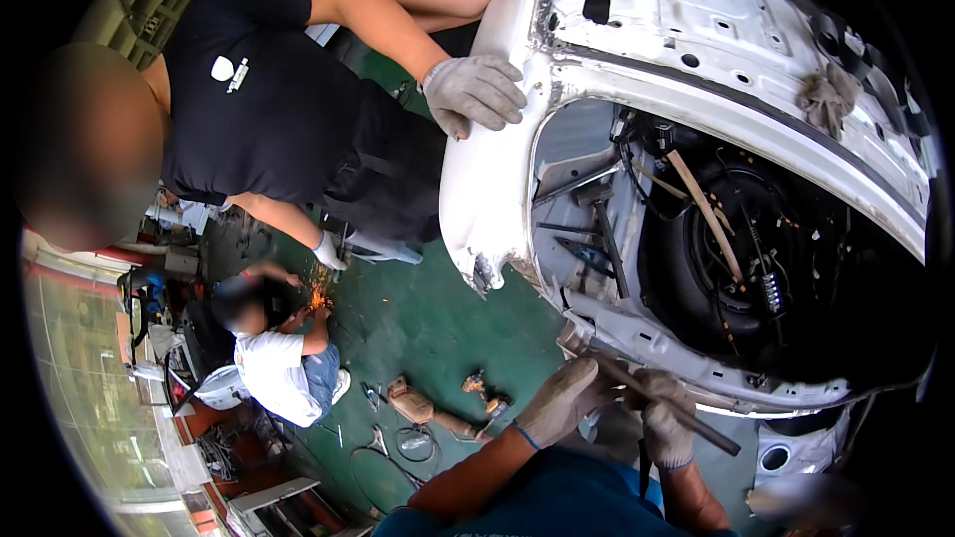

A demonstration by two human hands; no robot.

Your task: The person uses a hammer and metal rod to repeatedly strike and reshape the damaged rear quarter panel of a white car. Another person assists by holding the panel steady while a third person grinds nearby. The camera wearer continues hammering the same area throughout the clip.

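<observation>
A hammer (701,428) lies slantwise across my hands, its head at the left beside the rear edge of a stripped white car body (487,174). My left hand (562,406), in a grey work glove, is closed at the handle near the head; some of its fingers are hidden. Farther down the handle, my right hand (665,423), gloved too, is wrapped round it. Beyond the hands gapes the car's open trunk well (668,323). Inside are a wooden stick (704,209), a second hammer (609,244) and loose wiring.
A person in black (269,89) rests a gloved hand on the car at the left. Another person (284,368) crouches amid orange sparks (318,288). On the green floor (428,308) lie a cordless drill (485,393) and cables (383,467). A rag (828,97) sits on the bodywork.
</observation>
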